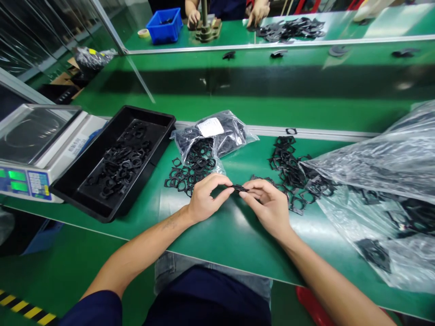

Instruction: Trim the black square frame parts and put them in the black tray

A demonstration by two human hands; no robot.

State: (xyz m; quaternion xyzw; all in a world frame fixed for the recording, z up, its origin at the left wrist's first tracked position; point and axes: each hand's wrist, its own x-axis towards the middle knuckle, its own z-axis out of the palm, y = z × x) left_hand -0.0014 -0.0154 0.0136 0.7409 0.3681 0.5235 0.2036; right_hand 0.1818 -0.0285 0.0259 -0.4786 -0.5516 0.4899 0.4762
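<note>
Between my two hands, just above the green table, is a thin black plastic part, seen nearly edge-on. My left hand pinches its left end between thumb and forefinger. At the other end, the thumb and fingers of my right hand close on it. Loose black ring-shaped parts lie beyond my left hand, by the mouth of a clear bag with a white label. Past my right hand spreads another pile of black ring parts. Whether the held piece is one part or two joined cannot be made out.
At left, a black tray holds many ring parts beside a weighing scale. A large clear plastic bag covers the right side. Across the bench, a co-worker's hands are near black parts and a blue bin.
</note>
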